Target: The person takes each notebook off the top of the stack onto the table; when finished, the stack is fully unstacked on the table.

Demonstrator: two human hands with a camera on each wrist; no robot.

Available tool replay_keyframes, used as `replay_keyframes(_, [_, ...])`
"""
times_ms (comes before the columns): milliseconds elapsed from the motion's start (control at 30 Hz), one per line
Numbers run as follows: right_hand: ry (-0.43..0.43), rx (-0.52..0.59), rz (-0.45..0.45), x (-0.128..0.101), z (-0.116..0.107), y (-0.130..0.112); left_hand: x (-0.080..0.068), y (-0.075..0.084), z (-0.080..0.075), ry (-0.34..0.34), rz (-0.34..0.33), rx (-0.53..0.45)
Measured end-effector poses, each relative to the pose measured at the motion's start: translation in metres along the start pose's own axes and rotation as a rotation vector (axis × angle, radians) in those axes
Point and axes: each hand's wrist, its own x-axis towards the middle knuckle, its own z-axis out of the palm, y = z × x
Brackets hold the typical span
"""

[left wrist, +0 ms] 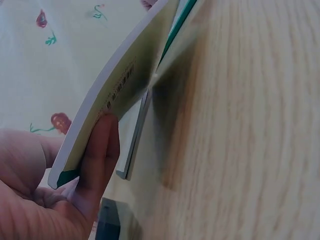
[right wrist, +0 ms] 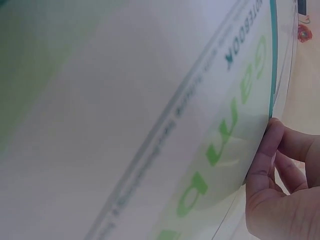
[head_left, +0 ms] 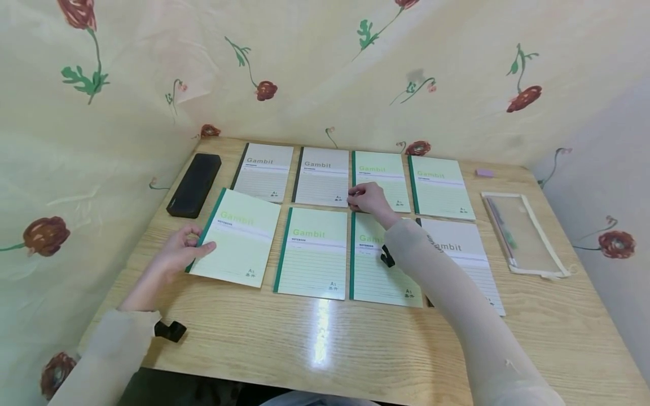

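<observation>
We find seven Gambit notebooks laid square; the left hand (head_left: 179, 252) grasps the eighth, a skewed green notebook (head_left: 236, 238), while the right hand (head_left: 367, 198) pinches a back-row green notebook (head_left: 382, 179).

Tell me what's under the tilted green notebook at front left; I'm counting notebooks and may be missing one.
The left hand lifts that green notebook; the wrist view shows another notebook beneath. Its cover is hidden.

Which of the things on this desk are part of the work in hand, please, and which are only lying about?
In hand:
- tilted green notebook, held at its spine edge by the left hand
- back-row green notebook, its lower left corner pinched by the right hand
- the other six notebooks, laid in two rows

Lying about:
- black case
- clear pouch
- small purple eraser
</observation>
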Motion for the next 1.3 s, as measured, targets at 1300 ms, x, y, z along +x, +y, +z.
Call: replay_keyframes(1300, [0.005,-0.003,-0.001,-0.001,0.001,0.001,-0.004,0.002,0.009,0.004,-0.049,0.557])
